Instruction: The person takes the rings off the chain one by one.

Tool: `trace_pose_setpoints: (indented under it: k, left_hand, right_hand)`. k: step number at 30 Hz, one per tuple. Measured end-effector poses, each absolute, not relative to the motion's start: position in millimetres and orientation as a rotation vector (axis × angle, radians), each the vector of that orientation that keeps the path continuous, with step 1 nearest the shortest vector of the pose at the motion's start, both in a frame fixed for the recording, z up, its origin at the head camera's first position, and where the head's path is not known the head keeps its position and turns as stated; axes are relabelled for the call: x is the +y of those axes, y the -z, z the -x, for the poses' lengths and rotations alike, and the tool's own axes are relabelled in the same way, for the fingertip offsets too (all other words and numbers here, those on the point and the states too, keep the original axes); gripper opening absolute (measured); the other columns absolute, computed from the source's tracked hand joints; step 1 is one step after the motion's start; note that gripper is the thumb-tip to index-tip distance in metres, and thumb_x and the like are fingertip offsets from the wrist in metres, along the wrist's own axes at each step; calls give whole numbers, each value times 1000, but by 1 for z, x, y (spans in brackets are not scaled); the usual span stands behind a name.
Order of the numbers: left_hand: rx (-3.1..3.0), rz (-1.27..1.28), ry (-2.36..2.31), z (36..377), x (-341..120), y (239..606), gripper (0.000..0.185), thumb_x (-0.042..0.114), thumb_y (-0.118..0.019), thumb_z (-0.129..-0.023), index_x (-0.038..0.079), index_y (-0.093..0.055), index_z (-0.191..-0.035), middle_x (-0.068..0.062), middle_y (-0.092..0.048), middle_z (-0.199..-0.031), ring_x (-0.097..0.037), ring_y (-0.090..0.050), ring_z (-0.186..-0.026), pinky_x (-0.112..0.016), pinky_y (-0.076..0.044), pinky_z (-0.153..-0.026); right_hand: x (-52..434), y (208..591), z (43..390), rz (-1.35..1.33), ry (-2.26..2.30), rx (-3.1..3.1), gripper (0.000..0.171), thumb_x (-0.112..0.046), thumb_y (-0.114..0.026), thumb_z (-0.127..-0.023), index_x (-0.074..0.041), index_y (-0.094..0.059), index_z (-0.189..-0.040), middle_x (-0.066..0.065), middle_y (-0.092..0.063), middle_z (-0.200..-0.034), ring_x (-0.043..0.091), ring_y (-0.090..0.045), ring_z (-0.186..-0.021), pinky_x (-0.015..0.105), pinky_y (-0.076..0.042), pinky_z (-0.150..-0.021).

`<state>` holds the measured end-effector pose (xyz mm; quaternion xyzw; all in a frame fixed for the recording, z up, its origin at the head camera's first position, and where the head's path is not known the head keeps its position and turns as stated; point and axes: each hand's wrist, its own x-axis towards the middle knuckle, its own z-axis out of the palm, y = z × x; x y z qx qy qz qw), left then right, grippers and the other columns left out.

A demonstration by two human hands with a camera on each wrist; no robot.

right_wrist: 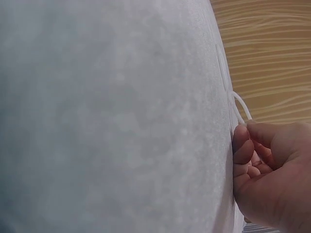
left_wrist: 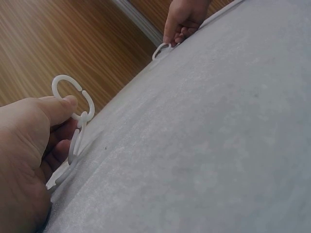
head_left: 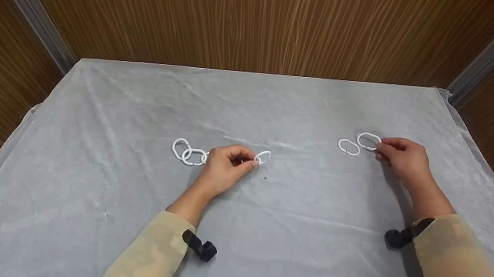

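Centrally, left hand (head_left: 225, 166): thumb and finger pinch the end link (left_wrist: 64, 76) of a white chain (head_left: 184, 157)
Right hand (head_left: 405, 160): pinches a separate white ring (head_left: 369, 134)
Second ring (head_left: 349, 140): lies just beside that ring, left of it
In the way: left hand hides the chain's middle
Grey cloth (head_left: 289, 255): wrinkled, with a dark speck (head_left: 265, 178) near the left hand
Wood-grain panels (head_left: 260, 24): behind and at both sides
Sleeves (head_left: 465, 265): beige, black devices (head_left: 396, 239) at the cuffs

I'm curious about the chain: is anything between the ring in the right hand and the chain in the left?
Yes, one loose ring lies flat on the cloth, between the held ring and the chain; nothing else visible stands there.
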<state>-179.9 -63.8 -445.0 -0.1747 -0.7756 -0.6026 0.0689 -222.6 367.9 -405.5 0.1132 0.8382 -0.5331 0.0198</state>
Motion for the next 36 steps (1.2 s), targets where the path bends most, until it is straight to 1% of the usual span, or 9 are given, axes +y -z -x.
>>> trace_pose_setpoints:
  k: [8,12,16,20,22,24,27,32,36]
  left_hand:
    - [-2348,522,1799,180,-62,444,5,7,-85,-90,6,-80,-92,1,-75,-84,-12,-64,-76,-25,-51,-70]
    - [-2346,522,1799,180,-62,443,5,7,-85,-90,7,-80,-91,2,-75,-83,-12,-64,-75,-24,-51,-69]
    - [-2334,526,1810,180,-63,444,5,6,-85,-90,5,-80,-92,1,-75,-84,-12,-64,-75,-24,-51,-69]
    - [-2322,534,1824,180,-65,444,6,6,-84,-90,4,-80,-93,0,-76,-85,-13,-65,-76,-24,-52,-70]
    - [-2319,532,1824,180,-66,444,6,7,-85,-90,4,-80,-93,-1,-76,-85,-13,-65,-76,-24,-53,-71]
    - [-2319,525,1824,180,-68,444,6,7,-85,-90,4,-80,-93,0,-76,-85,-12,-66,-76,-24,-53,-71]
    - [-2322,516,1829,179,-70,443,6,8,-85,-90,5,-80,-93,0,-76,-84,-12,-65,-76,-24,-52,-70]
    - [-2324,504,1818,178,-72,444,5,7,-84,-90,5,-80,-93,0,-75,-83,-12,-64,-75,-23,-51,-70]
    - [-2320,506,1815,178,-73,444,5,7,-84,-91,5,-80,-92,0,-75,-84,-12,-64,-75,-24,-51,-70]
  right_hand:
    - [376,401,220,-402,1593,2594,48,-24,-67,-106,4,-57,-143,-13,-73,-88,3,-70,-81,18,-57,-76]
    - [373,395,218,-409,1599,2604,48,-28,-69,-105,1,-59,-141,-11,-74,-90,5,-70,-82,20,-57,-74]
    - [362,387,215,-346,1619,2641,47,-30,-70,-104,1,-62,-138,-12,-74,-91,5,-70,-84,21,-55,-73]
    - [344,378,209,-277,1723,2597,39,-31,-71,-104,-5,-67,-132,-11,-74,-97,6,-71,-90,22,-56,-79]
    - [332,374,206,-241,1791,2557,32,-29,-71,-104,-9,-70,-129,-10,-73,-99,7,-71,-90,22,-56,-80]
    - [320,371,205,-206,1856,2519,27,-27,-72,-103,-11,-71,-125,-8,-74,-98,8,-71,-89,23,-56,-79]
    - [299,370,202,-148,1937,2454,29,-23,-74,-102,-7,-70,-126,-5,-74,-98,10,-72,-88,23,-56,-78]
    - [263,371,196,-51,1931,2429,37,-27,-74,-102,-2,-68,-129,-2,-72,-100,13,-71,-90,26,-57,-79]
    - [237,374,192,21,1974,2370,39,-22,-73,-103,5,-66,-129,-2,-70,-97,13,-71,-87,27,-56,-77]
